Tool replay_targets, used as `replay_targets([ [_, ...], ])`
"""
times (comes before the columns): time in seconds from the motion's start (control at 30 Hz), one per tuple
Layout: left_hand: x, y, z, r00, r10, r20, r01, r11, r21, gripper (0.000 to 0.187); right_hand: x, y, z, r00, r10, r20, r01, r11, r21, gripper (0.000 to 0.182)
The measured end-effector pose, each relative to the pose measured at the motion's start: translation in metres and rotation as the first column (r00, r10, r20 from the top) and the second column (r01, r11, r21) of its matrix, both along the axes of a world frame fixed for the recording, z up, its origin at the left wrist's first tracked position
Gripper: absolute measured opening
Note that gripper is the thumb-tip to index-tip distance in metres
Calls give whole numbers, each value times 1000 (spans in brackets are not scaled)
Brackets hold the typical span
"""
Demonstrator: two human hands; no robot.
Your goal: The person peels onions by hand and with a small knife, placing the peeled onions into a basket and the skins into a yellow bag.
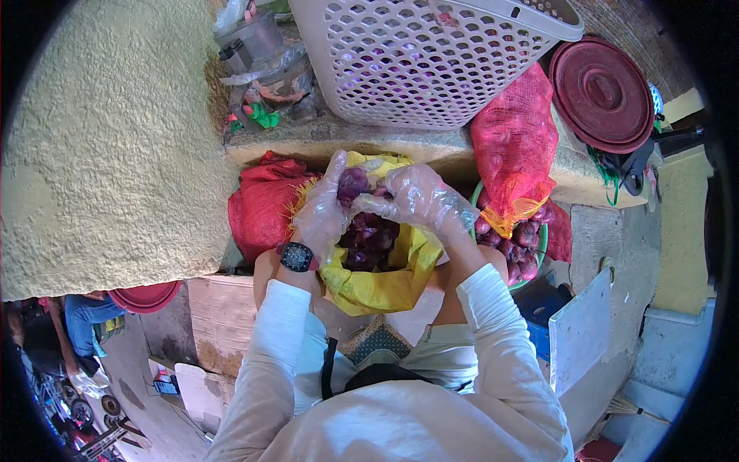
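Both my hands wear clear plastic gloves above a yellow sack (369, 292) with its rim rolled down. Several red onions (369, 239) lie inside it. A red onion (352, 185) rests against the fingers and thumb of my left hand (319, 212), which is closed on it. My right hand (423, 196) is curled beside that onion, its thumb reaching toward my left hand. Something purple shows between its fingers, mostly hidden by the glove. The sack stands between my knees.
A white perforated basket (416, 100) stands on the ledge ahead. To the right, a red mesh bag (514, 142) leans over a green-rimmed tub of red onions (523, 246). A red sack (265, 204) sits left. A dark red lid (600, 94) lies far right. Another person (88, 319) is at left.
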State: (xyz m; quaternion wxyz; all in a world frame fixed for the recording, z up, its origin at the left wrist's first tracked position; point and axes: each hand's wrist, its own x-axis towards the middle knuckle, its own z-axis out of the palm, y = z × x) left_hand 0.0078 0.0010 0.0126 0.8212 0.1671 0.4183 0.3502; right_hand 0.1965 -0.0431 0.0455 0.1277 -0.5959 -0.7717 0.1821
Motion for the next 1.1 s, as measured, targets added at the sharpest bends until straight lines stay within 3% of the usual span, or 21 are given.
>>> replay_targets([
  [0.1, -3, 1, 10, 999, -19, 47, 17, 998, 56, 54, -1, -2, -1, 995, 84, -61, -84, 996, 12, 65],
  [0.27, -7, 5, 5, 988, -29, 150, 29, 1000, 1, 61, -1, -5, -2, 991, 131, 4, -130, 991, -31, 67],
  [0.43, -12, 8, -7, 972, -55, 230, 62, 998, -22, 64, 3, -8, -1, 994, 90, -60, -94, 993, -75, 68],
  [0.5, -12, 9, -11, 909, -97, 404, 134, 989, -64, 54, 5, -9, 0, 992, 57, -117, -64, 996, -62, 69],
  [0.53, -10, 9, -13, 910, -98, 404, 135, 989, -65, 54, 7, -10, 2, 993, 11, -121, -20, 997, -71, 64],
  [0.6, -7, 10, -17, 975, -141, 171, 125, 987, 102, 45, 9, -11, 5, 992, -35, -123, 25, 997, -77, 60],
  [0.73, -10, 10, -25, 969, -95, 229, 92, 995, 22, 40, 4, -14, 7, 994, 52, -96, -64, 989, -134, 71],
  [0.8, -14, 12, -20, 989, -121, 89, 114, 990, 78, 45, 0, -15, 6, 992, 94, -86, -109, 978, -181, 72],
  [0.87, -15, 11, -12, 993, -70, 97, 62, 995, 82, 47, -2, -16, 4, 986, 166, 15, -160, 968, -194, 73],
  [0.97, -15, 14, -11, 993, -15, 117, 3, 995, 102, 52, 0, -18, 1, 986, 143, -86, -156, 975, -160, 74],
  [1.1, -14, 19, -17, 980, 33, 194, -45, 997, 58, 61, -1, -21, 7, 989, 137, -65, -145, 977, -157, 75],
])
